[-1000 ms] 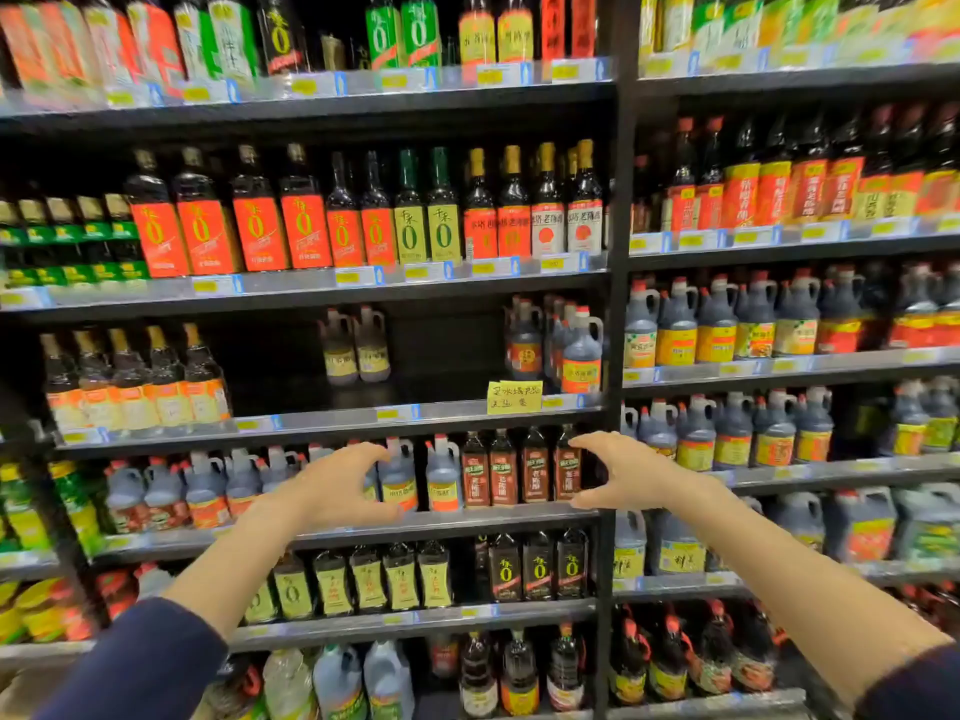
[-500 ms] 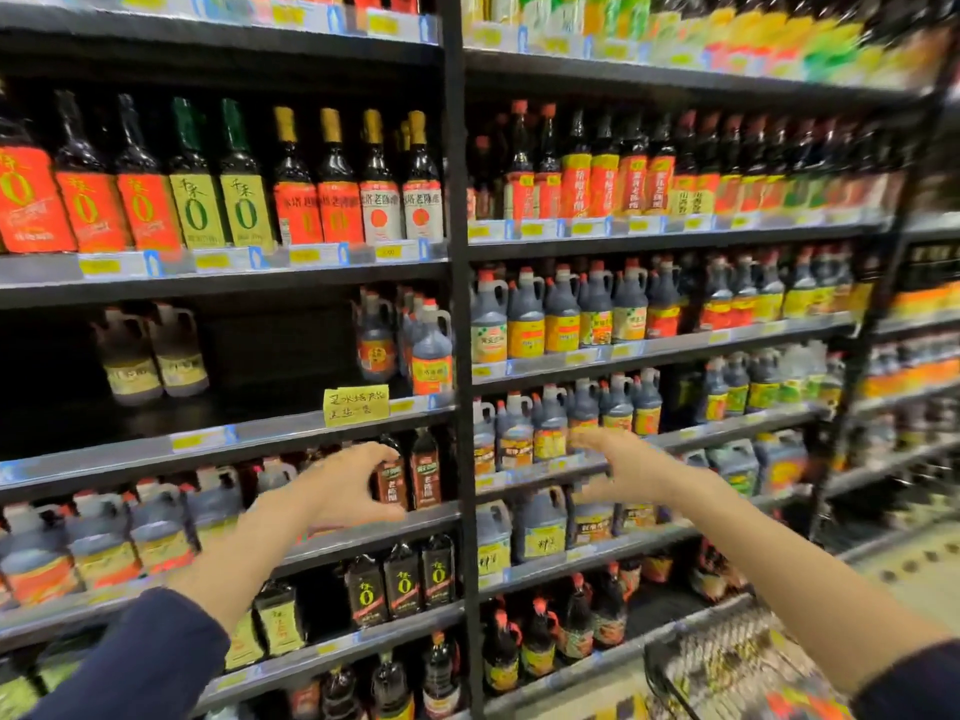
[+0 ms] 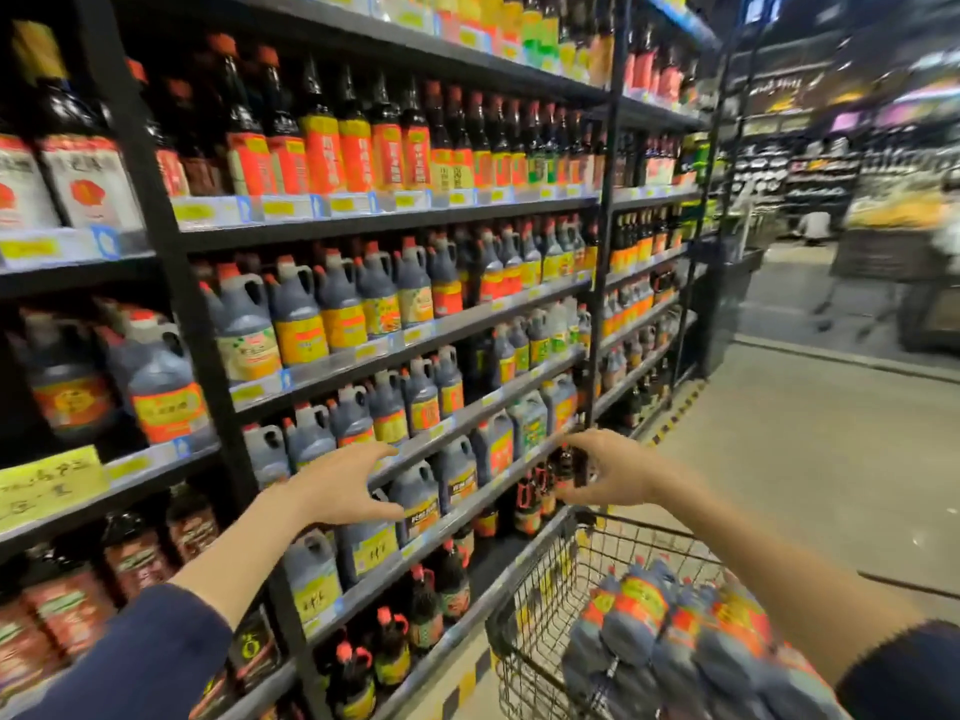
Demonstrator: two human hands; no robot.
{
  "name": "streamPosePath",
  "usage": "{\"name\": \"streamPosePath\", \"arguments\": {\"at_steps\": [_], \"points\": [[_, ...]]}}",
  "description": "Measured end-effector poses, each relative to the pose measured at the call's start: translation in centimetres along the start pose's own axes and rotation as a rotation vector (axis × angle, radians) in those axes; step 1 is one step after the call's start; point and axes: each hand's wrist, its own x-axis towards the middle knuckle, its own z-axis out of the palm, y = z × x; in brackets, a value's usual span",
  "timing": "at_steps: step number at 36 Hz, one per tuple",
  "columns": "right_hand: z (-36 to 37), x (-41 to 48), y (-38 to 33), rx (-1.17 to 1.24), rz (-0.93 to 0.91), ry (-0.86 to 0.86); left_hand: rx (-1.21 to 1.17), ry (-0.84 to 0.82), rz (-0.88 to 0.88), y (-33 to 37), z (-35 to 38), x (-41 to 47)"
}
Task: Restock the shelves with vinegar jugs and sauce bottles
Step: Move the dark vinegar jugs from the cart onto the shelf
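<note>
Vinegar jugs (image 3: 296, 324) line the shelves (image 3: 363, 224) up to their front edges, more lie packed in the wire cart (image 3: 540, 579) | left hand (image 3: 337, 485) fingers (image 3: 371, 452) spread wide, holding nothing, before a shelf edge | right hand (image 3: 613, 470) fingers loosely apart, empty, above the cart's rim

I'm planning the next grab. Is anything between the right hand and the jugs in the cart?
Nothing visible stands in the way. The right hand hangs empty above the far rim of the wire cart. The cart is open on top, and the jugs lie in it just below the forearm.
</note>
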Motion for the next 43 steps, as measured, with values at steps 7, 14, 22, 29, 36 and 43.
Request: {"name": "streamPosePath", "arguments": {"at_steps": [7,14,22,29,36,43], "points": [[1.4,-2.1,2.8,0.074,0.192,0.073,0.076,-0.064,0.247,2.9,0.5,6.3],[3.6,-4.7,4.5,0.139,0.402,0.125,0.133,-0.110,0.416,5.2,1.9,12.0],[5.6,-9.0,4.9,0.090,0.605,0.173,0.197,-0.099,0.642,9.2,4.0,14.2],[7.3,-12.8,5.2,0.037,0.688,0.189,0.200,-0.097,0.758,12.7,6.5,14.6],[8.3,-16.3,6.0,0.067,0.742,0.186,0.191,-0.104,0.864,15.6,8.3,14.8],[7.9,-19.0,7.2,0.108,0.785,0.178,0.182,-0.127,0.870,18.5,10.2,15.4]]}}
